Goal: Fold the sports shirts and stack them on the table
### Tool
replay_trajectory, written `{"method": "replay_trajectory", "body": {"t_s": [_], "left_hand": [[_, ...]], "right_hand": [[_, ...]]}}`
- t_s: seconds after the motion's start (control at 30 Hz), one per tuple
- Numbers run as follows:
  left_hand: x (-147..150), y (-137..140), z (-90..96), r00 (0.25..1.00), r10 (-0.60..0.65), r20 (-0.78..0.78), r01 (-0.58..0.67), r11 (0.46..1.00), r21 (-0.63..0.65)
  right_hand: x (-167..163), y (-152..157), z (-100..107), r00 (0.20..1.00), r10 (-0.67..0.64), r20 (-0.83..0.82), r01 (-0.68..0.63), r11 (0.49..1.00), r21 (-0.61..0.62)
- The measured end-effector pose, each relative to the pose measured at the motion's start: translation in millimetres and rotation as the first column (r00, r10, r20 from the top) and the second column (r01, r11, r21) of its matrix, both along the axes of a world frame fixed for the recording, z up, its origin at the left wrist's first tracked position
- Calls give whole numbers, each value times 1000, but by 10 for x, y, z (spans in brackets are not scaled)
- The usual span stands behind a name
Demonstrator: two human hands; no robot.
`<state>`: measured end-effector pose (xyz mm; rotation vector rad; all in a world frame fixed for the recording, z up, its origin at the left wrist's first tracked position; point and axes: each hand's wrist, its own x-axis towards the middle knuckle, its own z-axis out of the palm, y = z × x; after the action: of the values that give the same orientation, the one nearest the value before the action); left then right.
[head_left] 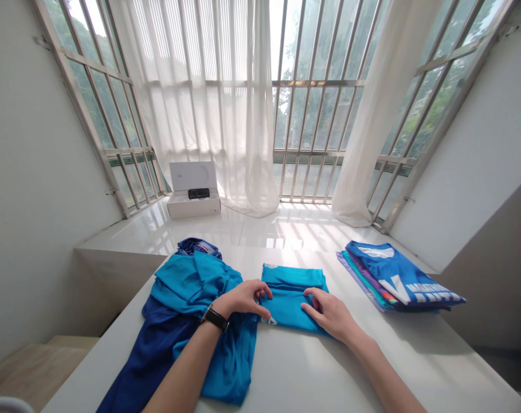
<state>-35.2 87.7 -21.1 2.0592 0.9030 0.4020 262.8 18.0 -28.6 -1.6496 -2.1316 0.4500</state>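
Observation:
A teal shirt (292, 295), folded into a flat rectangle, lies on the white table in front of me. My left hand (248, 298) is at its left edge, thumb and fingers apart, with the fingertips touching or just over the cloth. On the right part of the shirt rests my right hand (324, 310), its fingers loosely bent and its thumb apart from them. Neither hand grips the fabric. Beside and under my left forearm is a loose heap of clothes: a crumpled teal garment (200, 281) over a dark blue garment (144, 355).
A stack of folded shirts (398, 272) sits at the table's right, a blue one on top. Behind the heap is a rolled navy garment (198, 246). An open white box (194, 206) holding a black device stands on the sill, before curtains (243, 115) and barred windows.

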Motion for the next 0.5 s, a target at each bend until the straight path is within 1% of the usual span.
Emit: {"method": "replay_trajectory", "body": {"t_s": [0.5], "left_hand": [[-3,0,-6,1000,-4,-3,4,1000,31]], "right_hand": [[1,-3,8,1000,7,9,-7,1000,0]]}}
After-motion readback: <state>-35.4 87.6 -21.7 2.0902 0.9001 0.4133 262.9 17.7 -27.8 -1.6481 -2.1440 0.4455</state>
